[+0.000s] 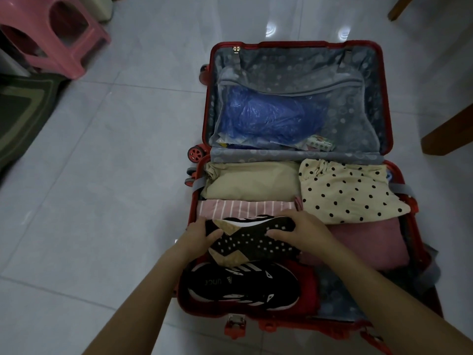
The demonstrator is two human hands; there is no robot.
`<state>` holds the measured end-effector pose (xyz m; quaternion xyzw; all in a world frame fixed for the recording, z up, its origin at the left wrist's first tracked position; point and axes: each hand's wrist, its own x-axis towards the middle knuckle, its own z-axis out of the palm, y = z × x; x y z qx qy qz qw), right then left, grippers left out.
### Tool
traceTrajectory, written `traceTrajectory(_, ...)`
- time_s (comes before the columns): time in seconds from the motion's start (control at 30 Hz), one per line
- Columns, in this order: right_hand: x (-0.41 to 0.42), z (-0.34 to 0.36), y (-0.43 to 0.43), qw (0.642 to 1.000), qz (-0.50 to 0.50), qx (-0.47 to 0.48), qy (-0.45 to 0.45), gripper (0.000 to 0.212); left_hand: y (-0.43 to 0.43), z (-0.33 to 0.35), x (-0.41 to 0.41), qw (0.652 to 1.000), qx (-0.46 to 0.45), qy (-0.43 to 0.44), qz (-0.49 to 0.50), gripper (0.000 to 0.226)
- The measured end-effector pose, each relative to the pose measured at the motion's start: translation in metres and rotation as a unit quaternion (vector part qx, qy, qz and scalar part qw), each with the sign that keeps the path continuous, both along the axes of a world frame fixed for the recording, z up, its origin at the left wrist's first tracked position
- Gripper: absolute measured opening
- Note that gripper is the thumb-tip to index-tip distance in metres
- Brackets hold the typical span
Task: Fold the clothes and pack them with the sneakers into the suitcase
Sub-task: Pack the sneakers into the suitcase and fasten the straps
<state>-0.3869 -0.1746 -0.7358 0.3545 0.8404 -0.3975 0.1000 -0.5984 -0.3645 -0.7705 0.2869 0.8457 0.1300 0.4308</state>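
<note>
A red suitcase (207,106) lies open on the tiled floor. Its near half holds folded clothes: a beige piece (252,179), a cream polka-dot piece (350,193), a pink striped piece (243,208) and a pink piece (368,242). One black sneaker (243,286) lies on its side in the near left corner. A second black sneaker (253,243) sits sole-up just above it. My left hand (198,235) grips one end of that sneaker and my right hand (299,230) grips the other.
The lid's mesh pocket holds a blue plastic bag (268,119). A pink plastic stool (55,34) stands at the far left beside a dark green mat (23,114). Wooden furniture legs (448,129) stand right of the suitcase.
</note>
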Motion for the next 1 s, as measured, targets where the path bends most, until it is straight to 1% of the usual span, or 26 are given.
traceTrajectory(0.07,-0.004,-0.006,-0.005,1.0,-0.004,0.021,-0.02,0.058,0.004,0.002,0.018,0.989,0.034,0.137,-0.04,0.044)
traceTrajectory(0.1,-0.005,-0.007,-0.007,0.999,-0.006,0.025,-0.029,0.059,0.006,0.004,0.028,0.981,0.057,0.172,-0.066,0.053)
traceTrajectory(0.13,-0.006,-0.01,-0.008,0.999,-0.007,0.02,-0.039,0.06,0.008,0.008,0.038,0.979,0.063,0.169,-0.097,0.07)
traceTrajectory(0.2,-0.006,-0.014,-0.007,0.999,-0.006,0.004,-0.047,0.059,0.01,0.012,0.049,0.978,0.019,0.126,-0.167,0.105)
traceTrajectory(0.23,-0.006,-0.017,-0.006,0.999,-0.006,-0.003,-0.046,0.059,0.01,0.011,0.051,0.974,-0.008,0.123,-0.193,0.114)
traceTrajectory(0.27,-0.005,-0.02,-0.007,0.999,-0.01,-0.008,-0.042,0.058,0.012,0.011,0.052,0.969,-0.03,0.132,-0.208,0.116)
traceTrajectory(0.43,-0.001,-0.04,-0.015,0.998,-0.043,-0.019,-0.034,0.056,0.021,-0.001,0.054,0.956,-0.069,0.175,-0.227,0.112)
traceTrajectory(0.53,-0.002,-0.047,-0.015,0.998,-0.049,-0.027,-0.04,0.055,0.022,-0.01,0.052,0.951,-0.09,0.18,-0.236,0.113)
traceTrajectory(0.67,-0.004,-0.05,-0.013,0.997,-0.059,-0.036,-0.038,0.053,0.027,-0.017,0.051,0.957,-0.092,0.163,-0.224,0.113)
traceTrajectory(0.8,-0.004,-0.046,-0.013,0.995,-0.073,-0.054,-0.028,0.051,0.025,-0.018,0.048,0.954,-0.08,0.173,-0.231,0.113)
traceTrajectory(0.9,-0.002,-0.038,-0.014,0.994,-0.084,-0.064,-0.009,0.05,0.022,-0.011,0.05,0.93,-0.059,0.248,-0.266,0.109)
traceTrajectory(1.0,0.004,-0.029,-0.02,0.993,-0.099,-0.058,0.018,0.046,0.015,-0.004,0.056,0.907,0.011,0.303,-0.293,0.101)
